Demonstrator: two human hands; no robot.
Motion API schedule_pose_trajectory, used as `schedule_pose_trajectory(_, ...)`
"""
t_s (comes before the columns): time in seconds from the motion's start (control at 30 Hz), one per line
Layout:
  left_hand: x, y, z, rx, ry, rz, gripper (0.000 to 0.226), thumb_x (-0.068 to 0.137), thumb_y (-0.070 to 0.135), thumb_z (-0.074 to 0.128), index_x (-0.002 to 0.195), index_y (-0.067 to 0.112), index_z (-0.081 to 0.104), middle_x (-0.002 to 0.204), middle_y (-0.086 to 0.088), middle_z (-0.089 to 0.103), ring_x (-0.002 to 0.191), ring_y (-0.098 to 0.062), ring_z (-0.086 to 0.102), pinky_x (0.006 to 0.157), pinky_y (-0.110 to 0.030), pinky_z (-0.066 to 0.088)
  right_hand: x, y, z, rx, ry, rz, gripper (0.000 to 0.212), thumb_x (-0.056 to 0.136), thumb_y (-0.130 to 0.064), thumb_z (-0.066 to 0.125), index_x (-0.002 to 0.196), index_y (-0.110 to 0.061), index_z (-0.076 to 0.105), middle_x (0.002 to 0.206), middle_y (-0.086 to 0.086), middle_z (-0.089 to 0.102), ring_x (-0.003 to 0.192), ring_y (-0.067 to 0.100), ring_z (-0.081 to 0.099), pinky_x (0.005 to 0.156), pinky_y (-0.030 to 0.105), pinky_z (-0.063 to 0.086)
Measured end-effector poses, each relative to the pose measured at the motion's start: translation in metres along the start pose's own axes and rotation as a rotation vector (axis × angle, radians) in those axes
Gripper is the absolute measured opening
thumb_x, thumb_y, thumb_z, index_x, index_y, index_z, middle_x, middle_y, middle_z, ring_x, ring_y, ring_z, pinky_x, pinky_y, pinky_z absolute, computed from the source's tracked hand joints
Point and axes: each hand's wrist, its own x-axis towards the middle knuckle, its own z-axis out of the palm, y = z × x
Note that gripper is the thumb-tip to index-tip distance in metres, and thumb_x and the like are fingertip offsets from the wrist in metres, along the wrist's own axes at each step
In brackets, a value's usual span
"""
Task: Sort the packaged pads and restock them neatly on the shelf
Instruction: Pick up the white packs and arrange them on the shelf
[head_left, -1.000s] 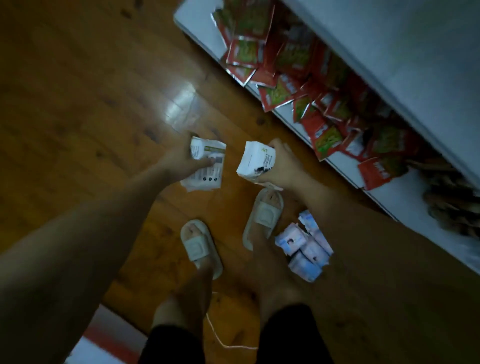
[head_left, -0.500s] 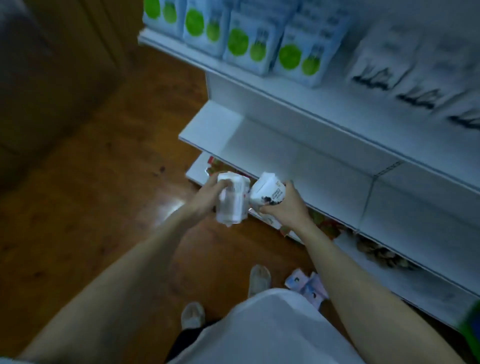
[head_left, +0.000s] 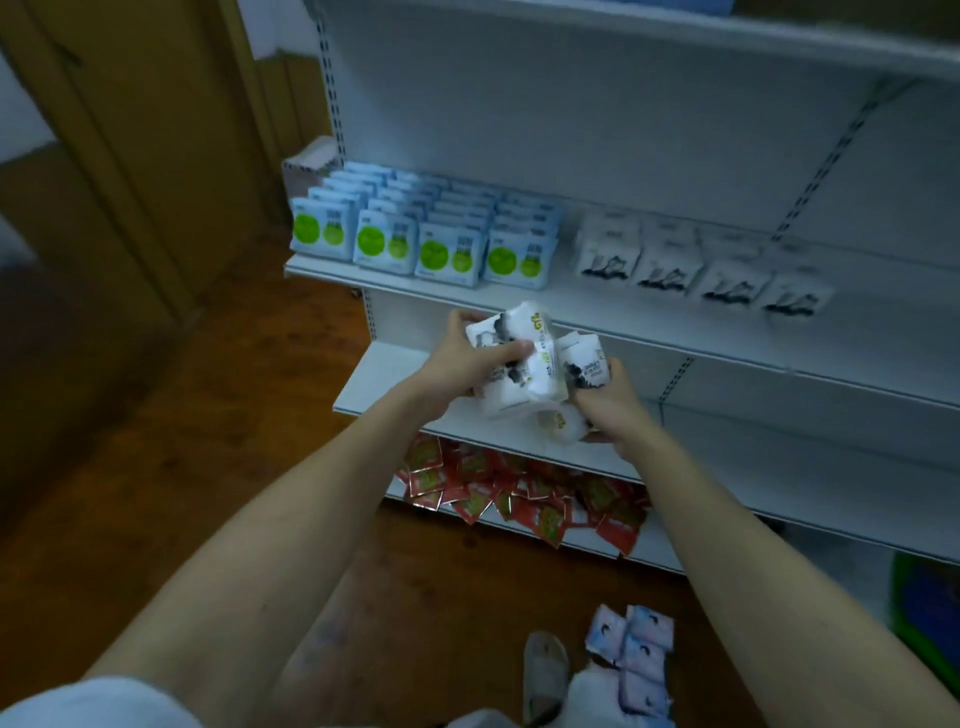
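I stand on a brown wooden floor (head_left: 171, 467) facing a white shelf unit (head_left: 675, 156). Its upper shelf (head_left: 649, 306) carries rows of blue packs with green circles (head_left: 431, 244) and, beside them, white packs with black marks (head_left: 696, 265). The bottom shelf holds a heap of red sachets (head_left: 519, 493); pale blue packs (head_left: 639, 660) lie on the floor by my slipper (head_left: 543, 675). My left hand (head_left: 457, 364) and right hand (head_left: 605, 405) have their fingers curled round a bundle of white pad packs (head_left: 530, 364), held over the bare middle shelf (head_left: 384, 379).

Bare middle shelf (head_left: 395, 374) under hands (head_left: 530, 379)
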Motion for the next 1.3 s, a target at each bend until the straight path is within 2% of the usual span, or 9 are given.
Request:
schedule_pose_trajectory(0.1,-0.001,0.022,0.007,0.105,0.055,0.072,0.087,0.073,0.038,0.084,0.137,0.024,0.027,0.123,-0.004,0.057,0.097,-0.016,0.063,0.064,-0.028,0.051,-0.008,-0.009,-0.022,-0.006,0.196,-0.084,0.06,0.054,-0.039,0.089,0.098,-0.035,0.048,0.098,-0.009,0.066,0.092,0.019,0.066,0.07,0.053,0.06)
schedule_pose_trajectory(0.2,-0.001,0.036,0.018,0.233,0.084,0.143,0.098,0.071,0.037,0.086,0.145,0.02,0.024,0.135,-0.004,0.048,0.117,-0.022,0.054,0.092,-0.035,0.047,-0.018,-0.022,-0.043,-0.045,0.32,-0.204,0.059,0.062,-0.03,0.086,0.103,-0.03,0.044,0.1,-0.009,0.062,0.092,0.015,0.063,0.077,0.046,0.057)
schedule_pose_trajectory(0.3,0.001,0.042,0.037,0.162,0.036,0.222,0.053,0.078,0.033,0.081,0.119,0.017,0.051,0.115,-0.005,0.065,0.099,-0.014,0.062,0.085,-0.038,0.053,-0.017,-0.027,-0.057,-0.048,0.335,-0.264,0.06,0.065,-0.031,0.083,0.112,-0.027,0.046,0.11,-0.001,0.06,0.094,0.014,0.061,0.072,0.034,0.053)
schedule_pose_trajectory(0.4,0.006,0.049,0.056,0.011,-0.089,0.131,0.046,0.09,0.043,0.065,0.124,0.022,0.044,0.11,-0.005,0.068,0.094,-0.017,0.067,0.078,-0.039,0.057,-0.009,-0.028,-0.072,0.013,0.335,-0.274,0.061,0.068,-0.039,0.082,0.116,-0.028,0.046,0.115,0.002,0.057,0.095,0.012,0.061,0.068,0.027,0.05)
schedule_pose_trajectory(0.5,0.014,0.055,0.071,0.026,-0.143,0.15,0.068,0.089,0.017,0.07,0.138,0.026,0.024,0.114,-0.003,0.064,0.091,-0.009,0.068,0.066,-0.025,0.056,-0.002,-0.024,-0.089,0.048,0.306,-0.278,0.06,0.066,-0.039,0.082,0.113,-0.032,0.045,0.116,0.001,0.056,0.097,0.012,0.06,0.071,0.028,0.052)
schedule_pose_trajectory(0.63,0.027,0.063,0.093,0.187,-0.061,0.223,0.109,0.079,0.005,0.078,0.153,0.027,0.002,0.129,-0.006,0.054,0.107,-0.02,0.063,0.077,-0.027,0.057,0.006,-0.014,-0.118,-0.054,0.331,-0.319,0.061,0.06,-0.041,0.078,0.112,-0.034,0.049,0.114,-0.002,0.055,0.097,0.017,0.059,0.081,0.041,0.055)
schedule_pose_trajectory(0.87,0.055,0.08,0.126,0.937,0.06,0.36,0.103,0.06,0.025,0.091,0.145,0.02,0.033,0.132,-0.013,0.044,0.118,-0.036,0.047,0.098,-0.042,0.042,0.018,0.018,-0.181,-0.63,0.491,-0.482,0.063,0.077,-0.013,0.076,0.131,-0.026,0.048,0.128,-0.004,0.046,0.099,0.018,0.036,0.07,0.031,0.037)
schedule_pose_trajectory(1.07,0.07,0.08,0.147,1.082,0.046,0.413,0.104,0.066,0.027,0.087,0.149,0.03,0.027,0.133,-0.012,0.041,0.122,-0.033,0.037,0.102,-0.046,0.04,0.033,0.031,-0.197,-0.642,0.483,-0.491,0.061,0.076,-0.013,0.079,0.125,-0.017,0.044,0.127,0.002,0.048,0.106,0.025,0.044,0.066,0.033,0.042)
schedule_pose_trajectory(1.3,0.109,0.068,0.145,1.025,0.1,0.445,0.093,0.062,0.03,0.09,0.136,0.012,0.037,0.13,-0.01,0.051,0.125,-0.027,0.035,0.098,-0.039,0.042,0.078,0.037,-0.193,-0.756,0.475,-0.557,0.066,0.071,-0.008,0.082,0.127,-0.017,0.048,0.142,0.004,0.027,0.121,0.03,0.043,0.071,0.04,0.058)
